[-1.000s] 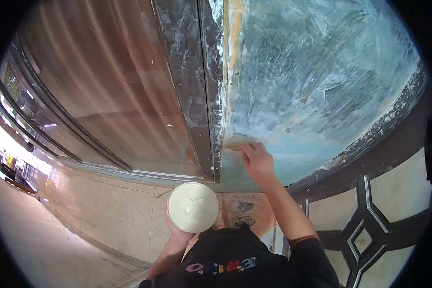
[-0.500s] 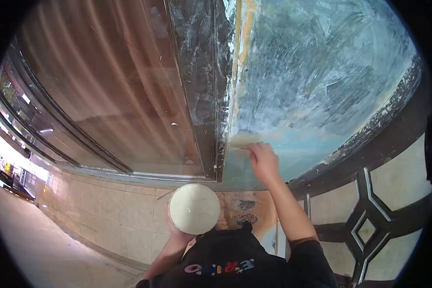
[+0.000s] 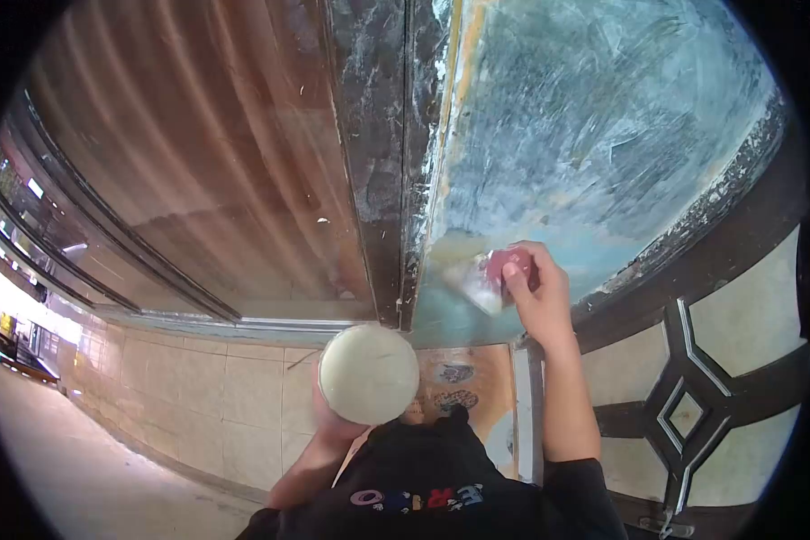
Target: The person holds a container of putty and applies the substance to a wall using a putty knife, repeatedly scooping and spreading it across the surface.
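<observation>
My right hand (image 3: pixel 542 292) is closed on the red handle of a putty knife (image 3: pixel 481 281), whose wide, pale blade lies at or close to the lower part of the blue-green wall (image 3: pixel 558 135). Beside the blade's left end, a damp beige patch (image 3: pixel 459 245) shows on the wall. A round container of pale cream paste (image 3: pixel 369 373) is held up by my left hand (image 3: pixel 333 421) at its lower left side; most of those fingers are hidden behind it.
A dark, paint-stained frame (image 3: pixel 373 162) separates the wall from a glass pane with brown curtains (image 3: pixel 198 153). To the right is a dark door with pale panels (image 3: pixel 738 333). Beige floor tiles (image 3: pixel 184 382) and a stained board (image 3: pixel 477 387) lie below.
My right hand has moved right and turned, so the red handle and the blade's broad face now show. The container has shifted slightly up and right, and the view has moved a little.
</observation>
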The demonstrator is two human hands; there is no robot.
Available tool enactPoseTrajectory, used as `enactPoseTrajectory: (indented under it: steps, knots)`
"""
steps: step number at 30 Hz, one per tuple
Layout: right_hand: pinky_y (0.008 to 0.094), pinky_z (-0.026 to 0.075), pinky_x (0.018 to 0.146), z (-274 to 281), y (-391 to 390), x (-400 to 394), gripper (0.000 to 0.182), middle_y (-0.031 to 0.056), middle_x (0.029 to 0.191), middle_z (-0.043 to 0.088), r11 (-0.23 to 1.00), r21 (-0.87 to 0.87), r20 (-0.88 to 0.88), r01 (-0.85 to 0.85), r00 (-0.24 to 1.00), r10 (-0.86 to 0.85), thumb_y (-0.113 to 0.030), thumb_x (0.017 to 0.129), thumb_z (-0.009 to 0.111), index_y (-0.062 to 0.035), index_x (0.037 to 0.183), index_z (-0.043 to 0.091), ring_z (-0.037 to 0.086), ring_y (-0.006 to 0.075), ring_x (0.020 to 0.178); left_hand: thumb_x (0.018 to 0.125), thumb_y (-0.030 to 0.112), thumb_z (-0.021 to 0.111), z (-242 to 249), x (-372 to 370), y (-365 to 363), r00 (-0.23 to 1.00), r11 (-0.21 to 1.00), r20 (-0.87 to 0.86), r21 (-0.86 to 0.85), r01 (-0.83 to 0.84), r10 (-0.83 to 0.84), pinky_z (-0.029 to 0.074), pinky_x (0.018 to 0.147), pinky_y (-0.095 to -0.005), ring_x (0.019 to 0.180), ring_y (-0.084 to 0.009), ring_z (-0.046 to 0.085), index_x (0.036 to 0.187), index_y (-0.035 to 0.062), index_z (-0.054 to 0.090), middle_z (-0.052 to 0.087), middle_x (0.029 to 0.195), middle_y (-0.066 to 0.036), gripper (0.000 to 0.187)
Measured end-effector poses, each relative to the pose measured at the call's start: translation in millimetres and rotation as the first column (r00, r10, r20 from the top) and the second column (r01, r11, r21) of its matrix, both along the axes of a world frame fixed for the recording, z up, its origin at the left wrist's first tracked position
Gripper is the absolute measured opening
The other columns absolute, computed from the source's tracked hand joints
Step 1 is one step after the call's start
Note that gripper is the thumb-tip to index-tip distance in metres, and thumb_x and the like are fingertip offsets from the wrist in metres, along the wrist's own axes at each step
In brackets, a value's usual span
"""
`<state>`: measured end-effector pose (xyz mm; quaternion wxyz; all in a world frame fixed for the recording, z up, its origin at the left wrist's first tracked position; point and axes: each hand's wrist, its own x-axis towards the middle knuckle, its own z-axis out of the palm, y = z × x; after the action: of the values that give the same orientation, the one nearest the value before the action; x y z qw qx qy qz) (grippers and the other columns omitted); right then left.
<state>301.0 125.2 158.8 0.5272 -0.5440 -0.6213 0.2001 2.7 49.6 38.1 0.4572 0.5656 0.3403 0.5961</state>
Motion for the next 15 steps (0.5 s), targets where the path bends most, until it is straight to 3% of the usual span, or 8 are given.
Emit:
enactPoseTrajectory:
  steps: [1,3,4,9,11,12,14,15]
  knots:
    - [0.0284,0.049,0.066,9,-6,-2,0.027,0.0112,0.085,0.067,1.0,-0.007,0.0,-0.008,1.0,0.008,-0.014,0.093,0.068,-0.0035,0.117,0.064,0.058,0.0192,0.067,0.063,0.012,0.096,4,4,5,1.0,1.0,0.013,-0.002,0.028,-0.027,0.052,0.101,-0.0431,0.122,-0.0257,0.061,0.141,0.0028,0.04,0.057,0.135,-0.016,0.096]
    - [0.0323,0.052,0.07,30,-19,-8,0.032,0.0138,0.09,0.069,0.946,-0.297,0.197,-0.126,0.962,0.19,-0.017,0.092,0.069,-0.0065,0.121,0.063,0.062,0.0238,0.072,0.063,0.013,0.096,10,12,6,0.998,0.999,0.025,-0.009,0.052,-0.051,0.052,0.101,-0.0428,0.122,-0.0256,0.061,0.141,0.0027,0.04,0.057,0.135,-0.016,0.097]
    - [0.0386,0.054,0.076,30,-21,-11,0.036,0.0162,0.096,0.071,0.94,-0.306,0.29,-0.152,0.925,0.244,-0.019,0.09,0.069,-0.0091,0.124,0.062,0.068,0.0319,0.081,0.063,0.014,0.096,12,19,6,1.0,1.0,0.022,0.013,0.014,-0.015,0.051,0.102,-0.0423,0.122,-0.0251,0.061,0.141,0.0025,0.04,0.058,0.134,-0.016,0.097]
    - [0.0456,0.055,0.083,30,-22,-22,0.038,0.016,0.103,0.072,0.909,-0.345,0.452,-0.236,0.806,0.381,-0.022,0.087,0.069,-0.0116,0.123,0.063,0.069,0.0379,0.098,0.063,0.015,0.097,6,32,11,0.989,0.984,-0.149,0.178,0.014,0.013,0.049,0.103,-0.0412,0.121,-0.0236,0.06,0.143,0.0027,0.039,0.057,0.134,-0.016,0.099]
    - [0.0455,0.055,0.083,23,-22,-27,0.037,0.0149,0.103,0.072,0.87,-0.386,0.406,-0.306,0.79,0.458,-0.025,0.088,0.069,-0.013,0.122,0.063,0.069,0.0373,0.098,0.069,0.009,0.093,8,51,4,0.978,0.993,0.177,-0.026,0.118,-0.112,0.048,0.103,-0.04,0.121,-0.0236,0.06,0.143,0.0021,0.039,0.058,0.134,-0.014,0.092]
    - [0.0446,0.055,0.082,13,-21,-27,0.035,0.0123,0.103,0.073,0.87,-0.348,0.422,-0.35,0.77,0.479,-0.028,0.088,0.069,-0.0128,0.119,0.064,0.069,0.036,0.096,0.069,0.009,0.093,11,59,2,0.978,0.993,0.178,-0.027,0.113,-0.106,0.048,0.103,-0.04,0.121,-0.0236,0.06,0.143,0.0021,0.039,0.058,0.134,-0.014,0.092]
    - [0.0425,0.055,0.083,12,-14,-18,0.036,0.0123,0.105,0.073,0.867,-0.369,0.453,-0.334,0.75,0.482,-0.025,0.087,0.07,-0.0125,0.121,0.065,0.07,0.0349,0.096,0.092,0.033,0.074,25,71,2,0.996,0.963,0.062,0.264,0.046,-0.064,0.046,0.108,-0.0466,0.127,-0.0289,0.057,0.149,0.0053,0.039,0.055,0.141,-0.014,0.072]
    - [0.0404,0.056,0.083,13,-9,-13,0.038,0.0122,0.107,0.073,0.866,-0.392,0.482,-0.312,0.732,0.482,-0.023,0.086,0.072,-0.0121,0.122,0.065,0.071,0.0338,0.097,0.092,0.033,0.074,21,73,0,0.997,0.964,0.058,0.262,0.042,-0.059,0.046,0.108,-0.0466,0.127,-0.0289,0.057,0.149,0.0053,0.039,0.055,0.141,-0.014,0.072]
